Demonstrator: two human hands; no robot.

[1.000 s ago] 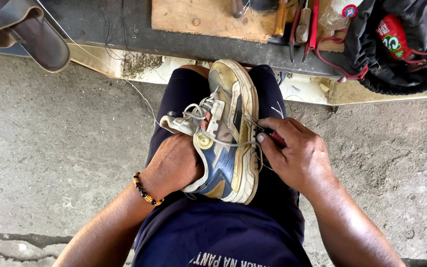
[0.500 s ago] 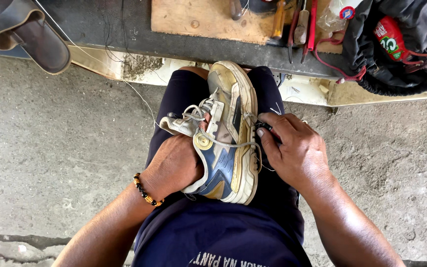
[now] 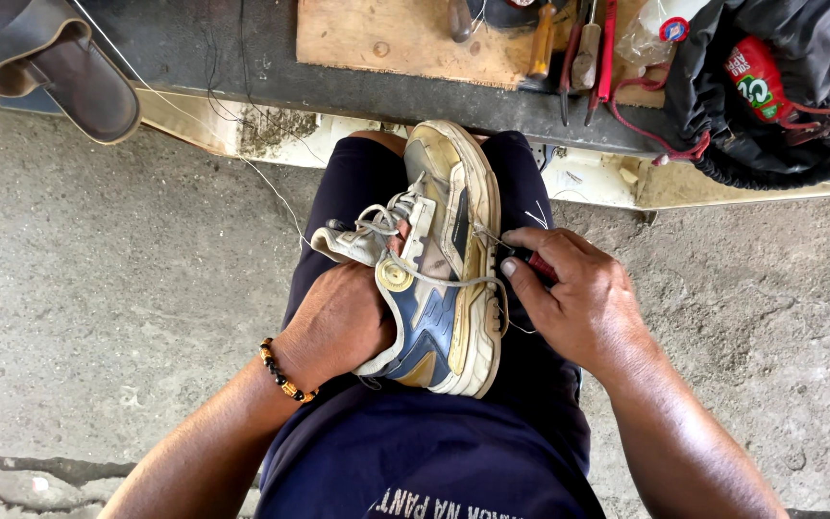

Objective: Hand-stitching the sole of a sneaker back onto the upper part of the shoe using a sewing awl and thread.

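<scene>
A sneaker [image 3: 444, 279] is held on the lap, toe at 12 o'clock. The left hand [image 3: 343, 322] is clasped on it at 9 o'clock; a red-handled tool [image 3: 538, 264] is gripped by the right hand [image 3: 583, 303] at 3 o'clock

Floor [image 3: 127, 288]: rough grey concrete, cracked along near edge, daylit. Dark low surface [image 3: 242, 58] along far edge carries wooden board [image 3: 386, 38]; brown sandal [image 3: 60, 67] at far-left corner.

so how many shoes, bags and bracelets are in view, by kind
shoes: 2, the sneaker on the lap, gripped by the left hand, with the right hand at its sole, and the brown sandal
bags: 1, the black bag
bracelets: 1, the bead bracelet
total: 4
</scene>
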